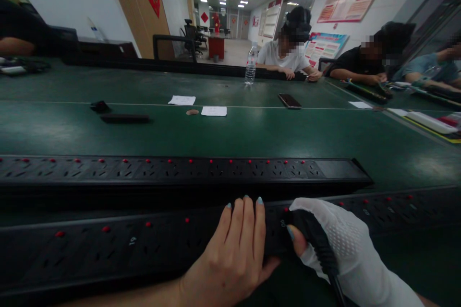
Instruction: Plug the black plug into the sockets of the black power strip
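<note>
A long black power strip (pixel 158 244) with red lights and rows of sockets lies across the near side of the green table. My bare left hand (pixel 237 249) is laid over its middle, fingers reaching to the far edge and thumb on the near side, gripping it. In a white dotted glove with bare thumb and fingertips, my right hand (pixel 342 244) is closed around a black plug (pixel 311 230). The plug meets the strip's top just right of my left hand; its prongs are hidden. From it a thick black cord (pixel 334 283) runs down toward me.
A second black power strip (pixel 201 171) lies parallel just beyond. Farther back are a dark bar-shaped object (pixel 126 118), paper slips (pixel 213 111), a phone (pixel 289 101) and a water bottle (pixel 250 64). Several people sit across the table, one in a white shirt (pixel 281 55).
</note>
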A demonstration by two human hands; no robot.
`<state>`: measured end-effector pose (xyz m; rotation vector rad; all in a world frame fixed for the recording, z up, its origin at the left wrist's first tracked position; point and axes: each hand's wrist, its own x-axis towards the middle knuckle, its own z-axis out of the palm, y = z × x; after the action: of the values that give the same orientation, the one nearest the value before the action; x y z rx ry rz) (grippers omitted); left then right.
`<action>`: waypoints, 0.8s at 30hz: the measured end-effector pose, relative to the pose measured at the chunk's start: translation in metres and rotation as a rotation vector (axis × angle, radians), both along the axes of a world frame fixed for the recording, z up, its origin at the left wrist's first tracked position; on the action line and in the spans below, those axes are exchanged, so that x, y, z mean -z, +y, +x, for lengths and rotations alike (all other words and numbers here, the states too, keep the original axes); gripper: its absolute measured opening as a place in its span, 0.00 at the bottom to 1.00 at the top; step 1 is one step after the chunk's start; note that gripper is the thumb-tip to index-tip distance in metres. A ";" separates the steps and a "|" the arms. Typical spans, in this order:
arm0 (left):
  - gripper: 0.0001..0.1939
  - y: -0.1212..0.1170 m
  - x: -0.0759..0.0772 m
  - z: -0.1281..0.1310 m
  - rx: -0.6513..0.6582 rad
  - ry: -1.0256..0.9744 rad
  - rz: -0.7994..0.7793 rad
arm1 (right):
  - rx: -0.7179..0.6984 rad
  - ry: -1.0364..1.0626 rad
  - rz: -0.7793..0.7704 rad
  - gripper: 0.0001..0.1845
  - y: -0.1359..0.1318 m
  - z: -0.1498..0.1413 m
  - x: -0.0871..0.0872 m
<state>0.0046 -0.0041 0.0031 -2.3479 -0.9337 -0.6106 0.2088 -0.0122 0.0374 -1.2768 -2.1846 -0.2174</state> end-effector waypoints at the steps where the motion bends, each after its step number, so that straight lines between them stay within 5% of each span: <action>1: 0.30 0.000 0.000 0.000 -0.002 0.000 -0.002 | 0.003 -0.001 0.008 0.11 0.000 0.000 0.000; 24: 0.31 0.000 0.000 0.001 0.013 -0.016 -0.009 | 0.025 -0.046 0.090 0.09 -0.001 -0.003 -0.002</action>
<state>0.0053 -0.0037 0.0034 -2.3621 -0.9306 -0.6326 0.2060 -0.0133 0.0397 -1.2613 -2.1718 -0.3548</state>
